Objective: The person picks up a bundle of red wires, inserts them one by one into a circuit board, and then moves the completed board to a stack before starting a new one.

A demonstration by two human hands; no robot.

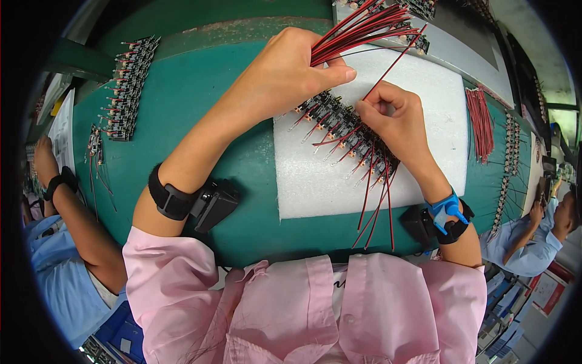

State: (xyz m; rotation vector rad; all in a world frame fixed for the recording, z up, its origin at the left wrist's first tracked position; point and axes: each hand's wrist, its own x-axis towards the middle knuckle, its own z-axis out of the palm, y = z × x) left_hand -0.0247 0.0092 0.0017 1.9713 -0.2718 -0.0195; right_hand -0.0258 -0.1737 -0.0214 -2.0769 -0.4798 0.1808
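Note:
A bundle of thin red and black wires (364, 33) sticks out to the upper right from my left hand (303, 76), whose fingers are closed around it. My right hand (397, 115) pinches one red-and-black wire (393, 65) between thumb and fingertips, just above a row of small black circuit boards (348, 130). The boards lie side by side on a white foam sheet (309, 188). Short red leads and small clear parts stick out along their near edge. From the row's right end, several longer red-and-black wires (379, 212) hang down over the foam's front edge.
On the green tabletop (200, 79), more circuit boards (130, 88) stand in a column at the left. A stack of red wires (480, 124) and strips of small boards (512, 145) lie at the right. A grey metal tray (467, 60) stands behind. People in blue work at either side.

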